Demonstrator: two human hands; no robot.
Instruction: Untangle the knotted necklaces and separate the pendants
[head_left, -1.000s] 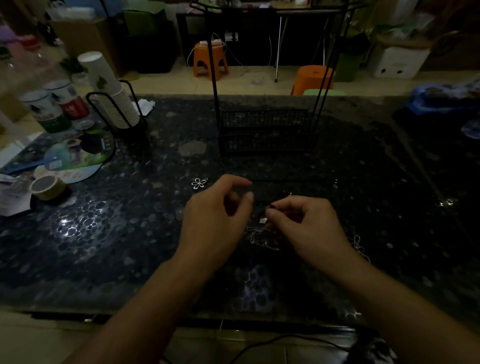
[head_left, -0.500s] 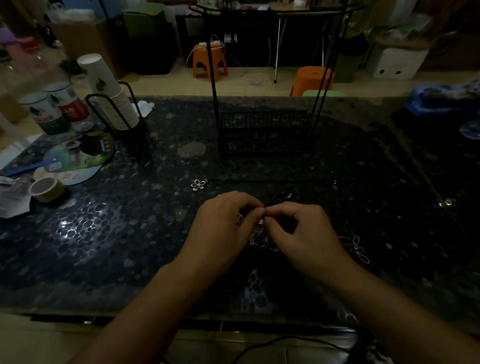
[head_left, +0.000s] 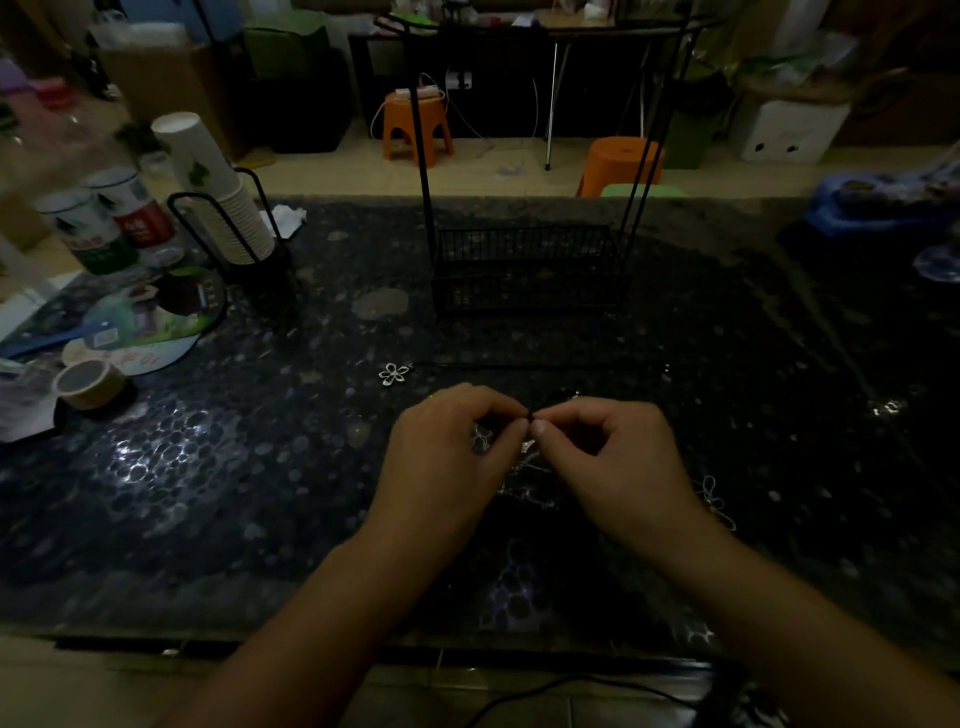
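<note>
My left hand (head_left: 447, 457) and my right hand (head_left: 618, 462) meet fingertip to fingertip above the dark table, both pinching a small dark knot (head_left: 530, 415) of necklace cord. Silvery tangled chains and pendants (head_left: 524, 467) hang and lie just under the fingers, partly hidden by both hands. A silver flower pendant (head_left: 393, 373) lies apart on the table, up and left of my hands, with its black cord (head_left: 519, 367) running right. Another thin silver pendant (head_left: 714, 499) lies to the right of my right wrist.
A black wire basket stand (head_left: 530, 270) stands behind my hands. At the left are a paper-cup holder (head_left: 228, 218), tins (head_left: 88, 234), a round fan (head_left: 130, 322) and a tape roll (head_left: 88, 384). A small shiny piece (head_left: 885, 408) lies at the far right. The table's front edge (head_left: 363, 647) is close to me.
My hands moved together from slightly apart until the fingertips met, and both took hold of the knot. They sit a little higher than half a second ago.
</note>
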